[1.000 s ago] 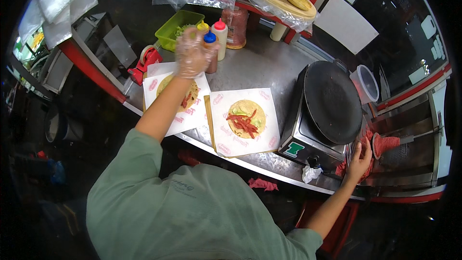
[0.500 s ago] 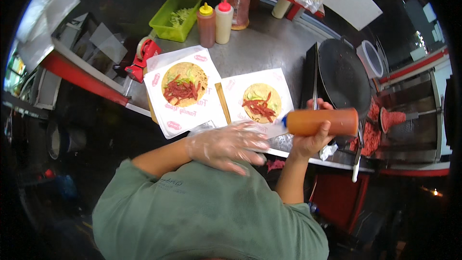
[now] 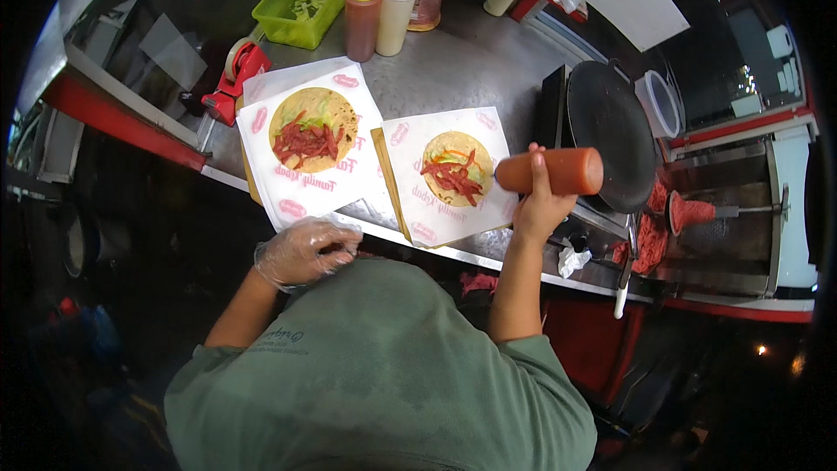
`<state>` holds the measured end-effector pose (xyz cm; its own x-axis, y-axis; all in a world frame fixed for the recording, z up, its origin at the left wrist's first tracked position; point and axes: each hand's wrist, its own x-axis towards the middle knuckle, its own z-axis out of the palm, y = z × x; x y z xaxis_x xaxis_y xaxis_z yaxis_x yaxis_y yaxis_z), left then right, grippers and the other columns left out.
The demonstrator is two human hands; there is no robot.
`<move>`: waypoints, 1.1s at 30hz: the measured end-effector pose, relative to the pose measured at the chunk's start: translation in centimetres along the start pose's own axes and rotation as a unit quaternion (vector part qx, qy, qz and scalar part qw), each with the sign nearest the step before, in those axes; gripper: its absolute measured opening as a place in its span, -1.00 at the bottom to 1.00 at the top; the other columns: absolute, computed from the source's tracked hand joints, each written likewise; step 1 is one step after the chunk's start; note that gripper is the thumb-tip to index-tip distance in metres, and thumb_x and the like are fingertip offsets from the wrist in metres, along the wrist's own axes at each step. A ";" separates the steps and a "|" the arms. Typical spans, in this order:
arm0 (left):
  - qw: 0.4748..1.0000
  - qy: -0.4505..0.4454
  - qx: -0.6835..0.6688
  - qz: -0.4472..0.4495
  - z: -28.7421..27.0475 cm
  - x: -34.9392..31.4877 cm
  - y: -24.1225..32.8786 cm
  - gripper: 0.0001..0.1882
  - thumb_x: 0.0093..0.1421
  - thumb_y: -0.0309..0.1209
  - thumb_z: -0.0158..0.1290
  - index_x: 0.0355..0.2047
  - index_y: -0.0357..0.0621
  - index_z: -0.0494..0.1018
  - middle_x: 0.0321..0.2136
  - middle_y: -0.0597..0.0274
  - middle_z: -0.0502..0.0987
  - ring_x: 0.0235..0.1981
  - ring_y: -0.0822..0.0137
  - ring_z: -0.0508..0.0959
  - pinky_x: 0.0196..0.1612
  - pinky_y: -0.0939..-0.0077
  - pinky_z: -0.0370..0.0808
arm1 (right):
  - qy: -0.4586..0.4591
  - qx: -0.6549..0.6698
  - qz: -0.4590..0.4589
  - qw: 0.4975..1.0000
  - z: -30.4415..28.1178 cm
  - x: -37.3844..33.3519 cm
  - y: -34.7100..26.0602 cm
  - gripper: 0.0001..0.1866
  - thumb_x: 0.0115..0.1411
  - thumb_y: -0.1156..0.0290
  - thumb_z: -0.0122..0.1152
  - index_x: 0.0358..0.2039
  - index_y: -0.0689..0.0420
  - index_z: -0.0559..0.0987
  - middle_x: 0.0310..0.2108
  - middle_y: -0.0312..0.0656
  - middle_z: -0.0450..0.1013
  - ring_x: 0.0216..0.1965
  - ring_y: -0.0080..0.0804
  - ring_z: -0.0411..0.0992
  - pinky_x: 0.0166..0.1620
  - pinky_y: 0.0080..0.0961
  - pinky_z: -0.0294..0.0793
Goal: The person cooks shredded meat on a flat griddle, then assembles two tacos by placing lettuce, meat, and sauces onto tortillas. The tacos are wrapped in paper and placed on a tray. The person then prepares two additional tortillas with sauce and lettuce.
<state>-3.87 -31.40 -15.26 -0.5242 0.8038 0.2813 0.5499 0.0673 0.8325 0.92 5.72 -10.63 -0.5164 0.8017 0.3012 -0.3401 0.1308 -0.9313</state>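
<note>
An orange squeeze bottle (image 3: 567,171) is gripped in the bare right hand (image 3: 540,205), with the fingers wrapped round it. The bottle is held on its side, its nozzle pointed left at the edge of the right-hand tortilla (image 3: 440,144); how high it is held cannot be told. The left hand (image 3: 303,251) is covered by a clear plastic glove and is held near the front edge of the counter (image 3: 453,70), its fingers loosely curled, with a gap left by the thumb and nothing seen in the grasp.

The right-hand tortilla is topped with red meat strips (image 3: 453,180) and pale shreds, and is laid on a sheet of printed white paper (image 3: 466,220). Beside it, the left-hand tortilla (image 3: 340,113) is topped in the same way and is likewise laid on white paper.

Farther back, a green tub (image 3: 272,26) of shredded greens is placed beside a yellow-capped bottle (image 3: 362,30) and a red-capped bottle (image 3: 395,22). A red tape dispenser (image 3: 231,87) is seen at the left, and a round black pan (image 3: 610,135) at the right.
</note>
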 end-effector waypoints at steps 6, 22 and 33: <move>0.998 0.006 0.039 -0.044 -0.3 -1.5 -0.8 -0.70 0.28 -0.29 0.27 -0.08 -0.22 0.61 -0.23 0.10 0.70 -0.15 0.09 0.69 -0.04 0.22 0.60 | -0.063 0.014 0.010 0.998 4.1 -1.2 1.4 -0.52 0.19 0.59 0.45 0.06 0.30 0.42 -0.12 0.00 0.57 -0.07 -0.19 0.62 0.15 -0.23 0.56; 0.999 0.023 0.033 0.018 -5.4 -7.5 -3.1 -0.70 0.29 -0.26 0.26 -0.05 -0.14 0.65 -0.14 0.14 0.70 -0.14 0.11 0.68 -0.02 0.19 0.58 | -0.186 0.067 0.077 0.977 22.8 -7.9 3.6 -0.65 0.28 0.52 0.37 0.01 0.40 0.53 -0.07 0.06 0.61 -0.02 -0.23 0.60 0.10 -0.28 0.60; 0.998 0.006 0.055 -0.001 -8.2 -8.4 -4.1 -0.71 0.30 -0.24 0.24 -0.08 -0.15 0.66 -0.17 0.16 0.72 -0.12 0.15 0.68 -0.04 0.21 0.59 | -0.213 0.101 0.084 0.968 23.0 -9.3 1.8 -0.52 0.23 0.62 0.39 0.10 0.36 0.39 -0.02 0.12 0.55 0.03 -0.03 0.60 0.16 -0.18 0.59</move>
<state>-7.08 -43.26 -17.06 -0.5329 0.7966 0.2855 0.6159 0.1338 0.7764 -12.94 -14.88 -10.39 -0.8407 0.4825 0.2460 -0.3478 -0.1328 -0.9281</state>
